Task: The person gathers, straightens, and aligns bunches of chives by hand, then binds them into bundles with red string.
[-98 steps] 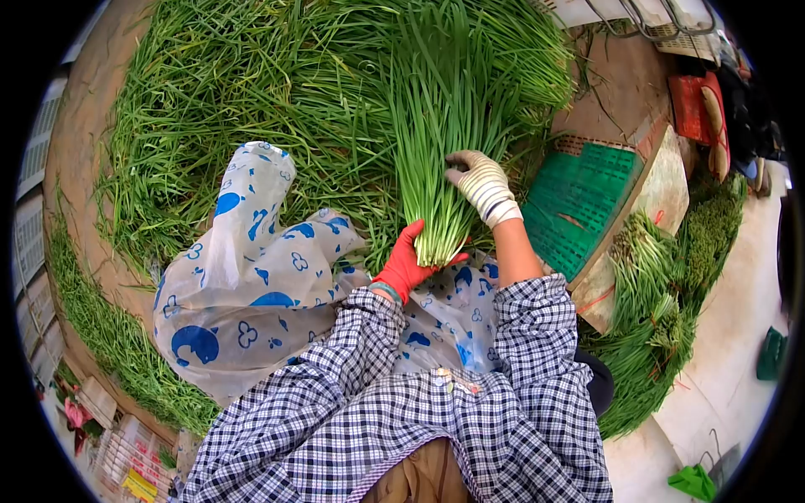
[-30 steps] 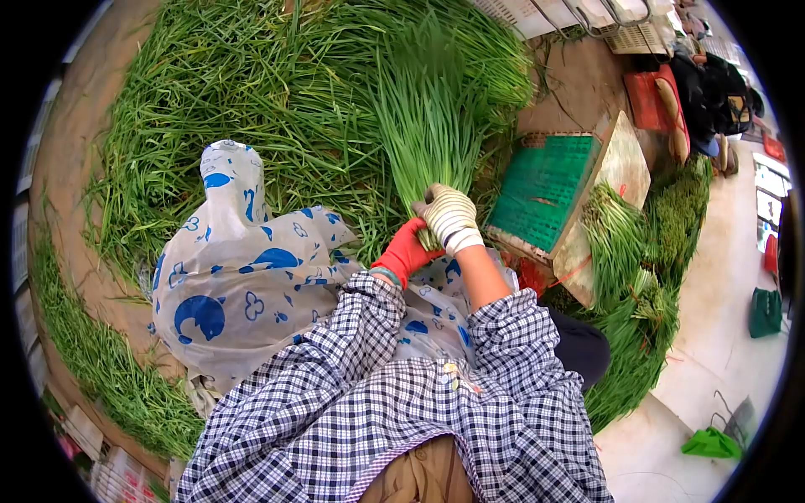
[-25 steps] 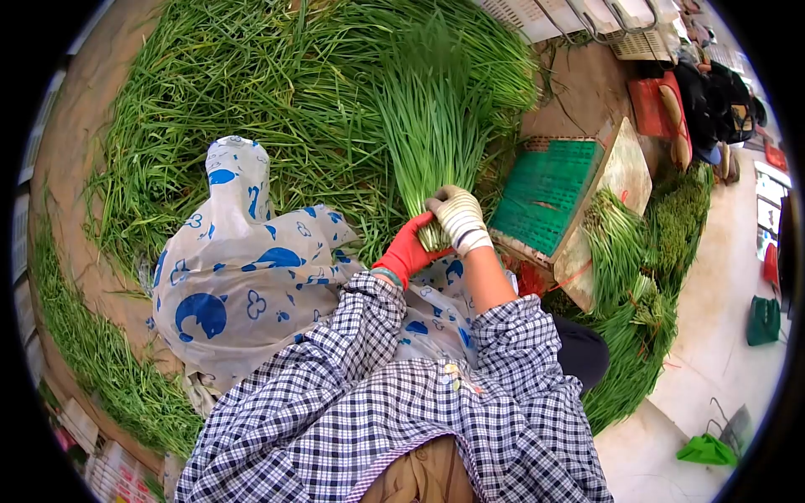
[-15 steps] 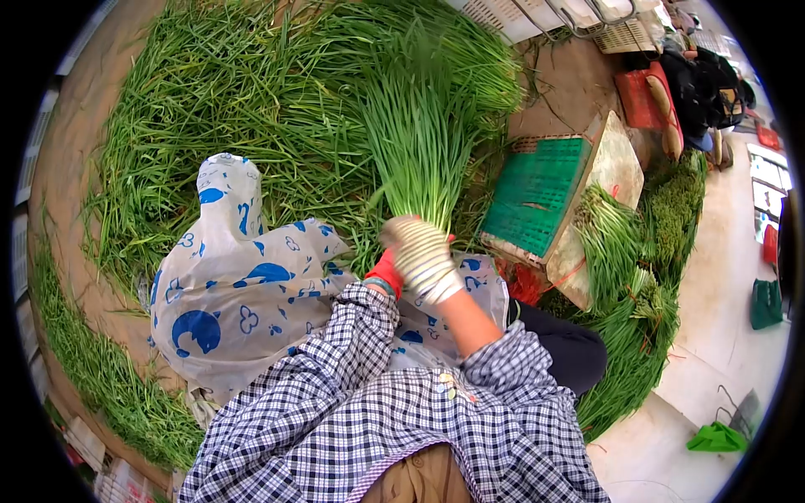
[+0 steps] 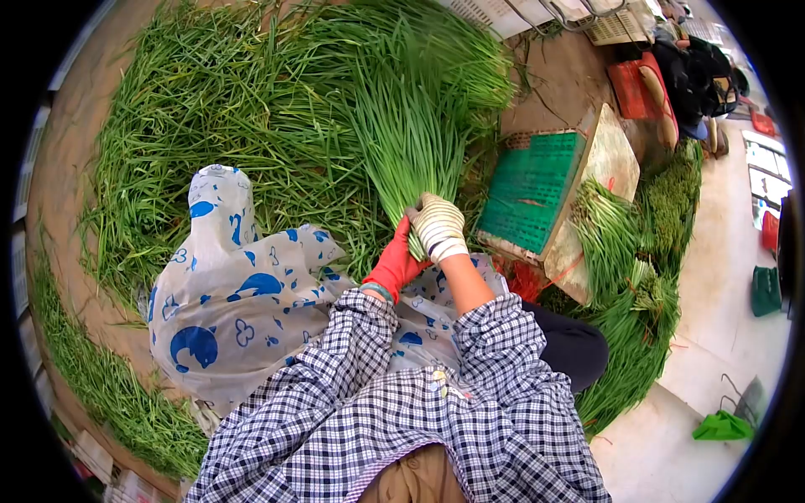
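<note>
A bunch of long green chives points away from me, its pale stem ends towards my lap. My left hand, in a red glove, is closed around the stem ends from below and the left. My right hand, in a white striped glove, grips the same stems just above it, from the right, fingers curled. The leafy tips lie over a large heap of loose chives. Beneath my forearms, a whitish plastic sheet with blue dolphins covers my lap and left leg.
A box with a green perforated top stands to the right, red ties beside it. Tied bunches lean and lie further right. White crates are at the back; a green bag lies on the pale floor.
My right hand, blurred over my left before, has moved up and right and now grips the stems. The chives' stem ends have come into sight, and the bunch tilts slightly more.
</note>
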Action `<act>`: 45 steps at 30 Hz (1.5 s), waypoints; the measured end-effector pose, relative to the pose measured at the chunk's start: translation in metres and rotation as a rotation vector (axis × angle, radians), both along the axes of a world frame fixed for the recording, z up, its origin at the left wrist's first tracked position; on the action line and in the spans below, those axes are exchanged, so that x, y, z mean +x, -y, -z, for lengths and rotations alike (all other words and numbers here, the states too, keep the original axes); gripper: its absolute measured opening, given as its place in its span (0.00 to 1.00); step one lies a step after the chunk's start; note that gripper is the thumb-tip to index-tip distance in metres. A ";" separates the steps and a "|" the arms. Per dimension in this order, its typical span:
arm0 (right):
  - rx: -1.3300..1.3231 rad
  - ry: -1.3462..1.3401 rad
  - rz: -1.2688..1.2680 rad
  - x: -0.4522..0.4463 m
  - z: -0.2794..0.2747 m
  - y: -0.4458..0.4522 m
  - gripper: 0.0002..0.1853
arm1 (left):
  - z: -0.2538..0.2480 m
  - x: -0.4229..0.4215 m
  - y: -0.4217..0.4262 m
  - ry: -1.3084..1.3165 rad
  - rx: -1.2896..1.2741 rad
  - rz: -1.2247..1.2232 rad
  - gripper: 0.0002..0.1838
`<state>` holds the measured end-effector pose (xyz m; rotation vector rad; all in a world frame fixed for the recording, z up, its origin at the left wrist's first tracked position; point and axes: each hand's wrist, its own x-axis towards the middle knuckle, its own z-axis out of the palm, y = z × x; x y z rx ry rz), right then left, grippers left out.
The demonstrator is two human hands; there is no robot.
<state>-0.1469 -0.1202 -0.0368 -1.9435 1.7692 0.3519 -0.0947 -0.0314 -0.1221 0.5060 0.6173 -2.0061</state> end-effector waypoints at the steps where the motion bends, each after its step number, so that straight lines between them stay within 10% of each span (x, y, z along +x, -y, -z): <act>1: -0.007 0.026 -0.010 -0.001 0.006 0.000 0.18 | 0.006 -0.001 -0.002 0.003 -0.002 -0.004 0.37; 17: -0.216 0.429 -0.040 0.043 -0.040 -0.042 0.07 | 0.073 -0.014 -0.025 0.293 -0.365 -0.038 0.23; 19: 0.354 0.387 -0.629 0.097 -0.089 -0.041 0.25 | 0.049 0.005 -0.009 -0.164 0.012 0.042 0.28; 20: 0.065 0.769 -0.686 0.106 -0.085 -0.058 0.28 | 0.026 0.007 -0.005 -0.061 0.091 0.045 0.30; 23: -0.262 0.976 -0.261 0.101 -0.105 -0.031 0.17 | 0.033 0.016 -0.004 -0.538 -0.028 -0.006 0.32; 25: -0.187 1.082 0.291 0.044 -0.033 -0.011 0.18 | 0.027 0.009 -0.007 0.027 -0.225 -0.054 0.27; 26: -0.259 1.076 0.606 0.018 -0.020 -0.004 0.10 | 0.022 0.006 -0.008 0.323 -0.264 -0.045 0.25; 28: -0.323 0.656 0.602 -0.047 0.004 0.006 0.10 | 0.020 0.012 -0.010 -0.193 0.002 -0.047 0.21; 32: -0.040 0.670 0.727 -0.077 0.039 0.000 0.13 | 0.008 0.009 -0.012 -0.056 0.051 -0.030 0.21; 45: 0.121 0.121 0.463 -0.057 0.039 0.029 0.23 | 0.014 0.012 -0.013 -0.010 0.190 -0.015 0.18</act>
